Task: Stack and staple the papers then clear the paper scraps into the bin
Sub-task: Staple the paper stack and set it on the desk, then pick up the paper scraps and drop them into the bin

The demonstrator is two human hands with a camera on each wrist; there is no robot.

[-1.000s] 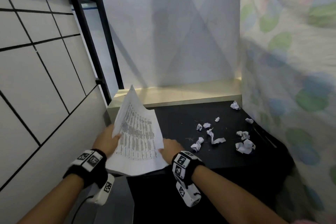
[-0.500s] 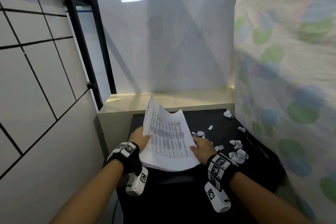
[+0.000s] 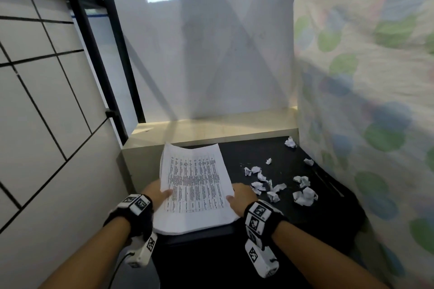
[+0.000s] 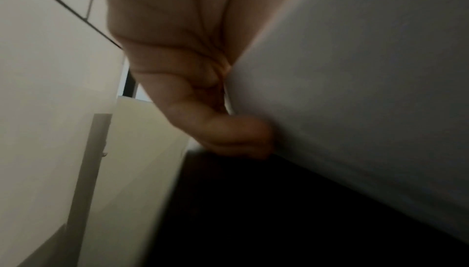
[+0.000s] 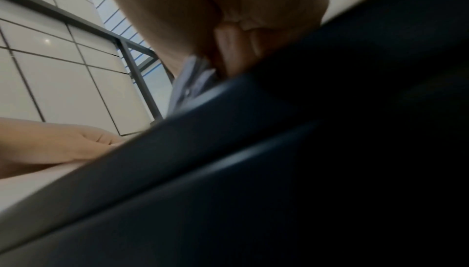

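Observation:
A stack of printed papers [image 3: 195, 185] lies tilted over the near left part of the black table [image 3: 293, 216], its near edge past the table's front. My left hand [image 3: 157, 192] grips the stack's left edge, thumb on top. My right hand [image 3: 239, 197] grips the right edge, thumb on top and fingers under. In the left wrist view the curled fingers [image 4: 228, 130] press the underside of the papers [image 4: 355, 90]. The right wrist view shows my fingers [image 5: 236, 50] pinching the sheet edges [image 5: 193, 82]. Several crumpled paper scraps [image 3: 277, 185] lie scattered to the right.
A tiled wall [image 3: 42, 101] with a black rail stands close on the left. A cream ledge [image 3: 211, 129] runs behind the table, under a white panel. A patterned cloth [image 3: 364, 101] hangs along the right side. No stapler or bin is in view.
Both hands have carried the stack rightward over the table and lowered it from nearly upright to almost flat. The head view has shifted along.

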